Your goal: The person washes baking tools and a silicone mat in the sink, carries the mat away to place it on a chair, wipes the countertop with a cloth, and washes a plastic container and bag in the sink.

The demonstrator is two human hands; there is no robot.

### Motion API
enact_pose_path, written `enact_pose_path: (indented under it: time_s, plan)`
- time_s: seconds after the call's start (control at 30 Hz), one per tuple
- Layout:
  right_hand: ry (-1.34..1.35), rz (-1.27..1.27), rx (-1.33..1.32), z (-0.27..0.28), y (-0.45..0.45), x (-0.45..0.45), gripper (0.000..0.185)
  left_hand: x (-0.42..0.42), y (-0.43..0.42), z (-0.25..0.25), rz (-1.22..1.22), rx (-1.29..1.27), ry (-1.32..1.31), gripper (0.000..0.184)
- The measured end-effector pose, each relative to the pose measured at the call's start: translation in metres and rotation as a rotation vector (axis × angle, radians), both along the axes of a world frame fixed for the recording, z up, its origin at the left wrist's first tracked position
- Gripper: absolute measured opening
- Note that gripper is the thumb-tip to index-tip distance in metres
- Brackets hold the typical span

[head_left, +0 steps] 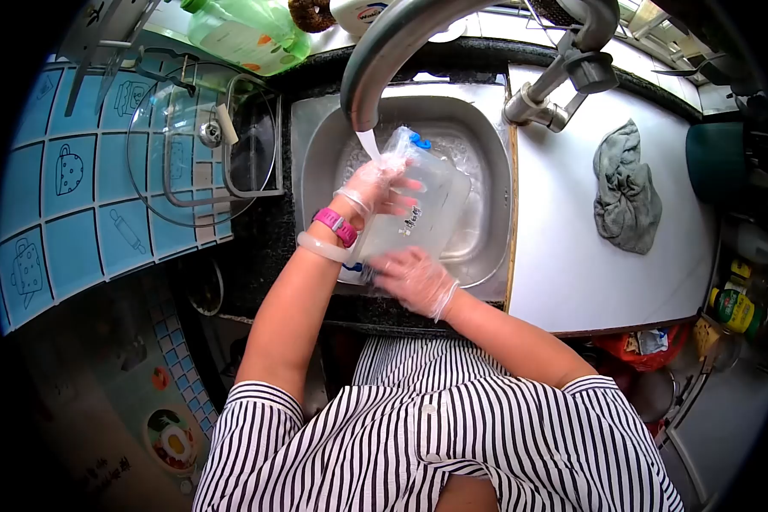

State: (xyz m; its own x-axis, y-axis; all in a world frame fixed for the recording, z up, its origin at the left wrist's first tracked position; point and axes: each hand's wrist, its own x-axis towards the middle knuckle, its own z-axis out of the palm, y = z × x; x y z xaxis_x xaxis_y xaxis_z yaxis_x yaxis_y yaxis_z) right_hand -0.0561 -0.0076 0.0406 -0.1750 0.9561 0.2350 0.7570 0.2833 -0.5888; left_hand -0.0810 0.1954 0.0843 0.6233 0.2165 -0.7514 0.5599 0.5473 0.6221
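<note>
A translucent plastic container [431,192] with blue clips and small dark printing sits tilted in the steel sink [497,183]. My left hand [382,183], in a clear thin glove, is over the container's left side with its fingers spread. Water from the grey faucet [363,90] runs down onto this hand. At the container's near edge is my right hand [416,283], also in a clear glove. Motion blurs its fingers, and whether they grip anything cannot be made out.
A crumpled grey cloth [627,188] lies on the white counter to the right. Left of the sink, a glass lid [188,145] rests near a wire rack. Behind stands a green plastic bottle [247,38]. The faucet arches over the sink's back left.
</note>
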Motion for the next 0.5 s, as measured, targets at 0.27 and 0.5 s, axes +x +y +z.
enact_pose_path:
  time_s: [0.27, 0.5]
  plan:
    - [0.314, -1.008, -0.004, -0.055, 0.048, 0.116, 0.022, 0.005, 0.015, -0.03, -0.004, 0.395, 0.153, 0.029]
    - [0.14, -0.564, 0.079, -0.003, 0.028, 0.071, 0.023, 0.008, -0.004, -0.04, 0.185, 0.223, -0.01, 0.034]
